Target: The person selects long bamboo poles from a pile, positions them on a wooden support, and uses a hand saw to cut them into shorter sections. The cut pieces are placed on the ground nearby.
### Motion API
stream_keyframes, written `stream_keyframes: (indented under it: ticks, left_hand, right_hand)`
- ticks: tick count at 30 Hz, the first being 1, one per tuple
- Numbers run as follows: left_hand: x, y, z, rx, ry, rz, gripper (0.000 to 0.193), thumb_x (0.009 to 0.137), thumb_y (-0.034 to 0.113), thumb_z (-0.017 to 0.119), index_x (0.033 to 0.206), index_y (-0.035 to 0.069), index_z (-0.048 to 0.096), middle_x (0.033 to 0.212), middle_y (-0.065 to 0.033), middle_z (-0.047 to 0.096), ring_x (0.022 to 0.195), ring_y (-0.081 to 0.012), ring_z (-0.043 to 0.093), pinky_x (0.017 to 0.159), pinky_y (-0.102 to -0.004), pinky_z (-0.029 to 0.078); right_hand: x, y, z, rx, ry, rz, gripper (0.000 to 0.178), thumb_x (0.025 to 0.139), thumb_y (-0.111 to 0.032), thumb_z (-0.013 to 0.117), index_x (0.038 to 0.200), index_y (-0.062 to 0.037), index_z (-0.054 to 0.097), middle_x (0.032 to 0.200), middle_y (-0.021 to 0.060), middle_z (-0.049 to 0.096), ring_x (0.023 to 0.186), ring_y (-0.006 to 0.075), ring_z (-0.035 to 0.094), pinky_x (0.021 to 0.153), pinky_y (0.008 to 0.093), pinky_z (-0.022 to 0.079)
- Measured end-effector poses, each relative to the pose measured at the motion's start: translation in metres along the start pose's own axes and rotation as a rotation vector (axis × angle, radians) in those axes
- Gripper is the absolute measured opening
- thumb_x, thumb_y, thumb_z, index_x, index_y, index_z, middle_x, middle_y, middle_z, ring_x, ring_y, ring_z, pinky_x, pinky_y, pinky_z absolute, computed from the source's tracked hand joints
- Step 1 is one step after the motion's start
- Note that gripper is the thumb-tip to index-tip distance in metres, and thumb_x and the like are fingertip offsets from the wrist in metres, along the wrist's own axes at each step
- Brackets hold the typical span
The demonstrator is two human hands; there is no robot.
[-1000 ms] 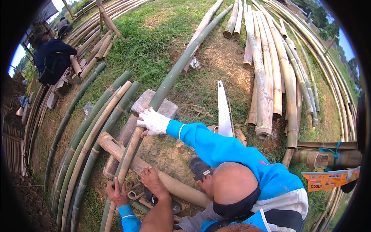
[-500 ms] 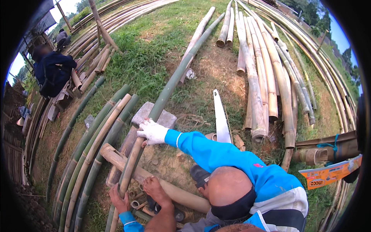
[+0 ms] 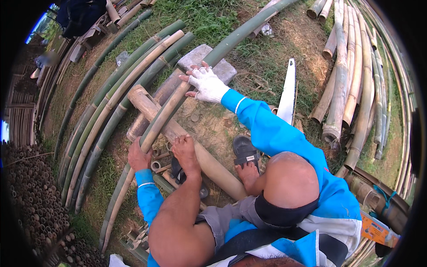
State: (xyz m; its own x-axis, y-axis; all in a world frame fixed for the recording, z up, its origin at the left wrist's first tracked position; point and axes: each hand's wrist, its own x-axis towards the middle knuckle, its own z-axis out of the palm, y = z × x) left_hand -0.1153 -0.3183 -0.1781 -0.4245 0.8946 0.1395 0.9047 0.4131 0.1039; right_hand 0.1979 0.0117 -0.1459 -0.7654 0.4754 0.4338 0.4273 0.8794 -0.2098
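Left hand (image 3: 140, 155) curling fingers round bamboo pole (image 3: 164, 115); right hand (image 3: 205, 84) resting spread fingers on it by stone block (image 3: 192, 55) edge; orange card (image 3: 377, 229) showing print.

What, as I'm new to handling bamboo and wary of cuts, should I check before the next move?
1. Left hand on the bamboo pole: ok, it touches the tan stretch nearer the body.
2. Right hand on the pole: ok, it touches farther up.
3. Firm hold: cannot tell; how tightly the fingers press does not show.
4. Hand cover: not ok; the white glove leaves the right fingertips bare, and the left hand has none.
5. Saw blade away from the hands: ok, it is apart, to their right.
6. Pole over the thick bamboo log: ok, it crosses above it.
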Motion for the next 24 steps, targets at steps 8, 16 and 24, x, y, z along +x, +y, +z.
stream_keyframes:
  ticks: [8, 16, 24]
  left_hand:
    - [0.004, 0.017, -0.010, -0.053, -0.057, -0.128, 0.091, 0.068, 0.029, 0.097, 0.151, 0.018, 0.060, 0.139, -0.0145, 0.069, 0.126, -0.0402, 0.063, 0.108, -0.0496, 0.051]
    - [0.002, 0.027, -0.022, -0.088, -0.014, -0.148, 0.084, 0.068, 0.027, 0.097, 0.145, 0.017, 0.064, 0.131, -0.0134, 0.071, 0.121, -0.0383, 0.065, 0.105, -0.0496, 0.053]
    - [0.000, 0.029, -0.021, -0.125, -0.068, -0.198, 0.090, 0.067, 0.028, 0.098, 0.149, 0.017, 0.062, 0.139, -0.0149, 0.069, 0.130, -0.0385, 0.061, 0.111, -0.0501, 0.050]
  right_hand:
    - [-0.029, 0.000, 0.000, 0.107, 0.062, 0.053, 0.074, 0.092, -0.026, 0.077, 0.161, -0.0212, 0.049, 0.153, 0.0182, 0.054, 0.153, 0.0405, 0.041, 0.127, 0.0606, 0.030]
    - [-0.042, -0.020, -0.004, 0.202, 0.140, 0.160, 0.072, 0.092, -0.019, 0.077, 0.159, -0.0188, 0.052, 0.147, 0.0216, 0.056, 0.149, 0.0461, 0.043, 0.117, 0.0550, 0.045]
    - [-0.003, -0.063, -0.017, 0.198, 0.167, -0.079, 0.070, 0.091, -0.021, 0.078, 0.156, -0.0167, 0.053, 0.145, 0.0185, 0.059, 0.148, 0.0455, 0.045, 0.120, 0.0589, 0.042]
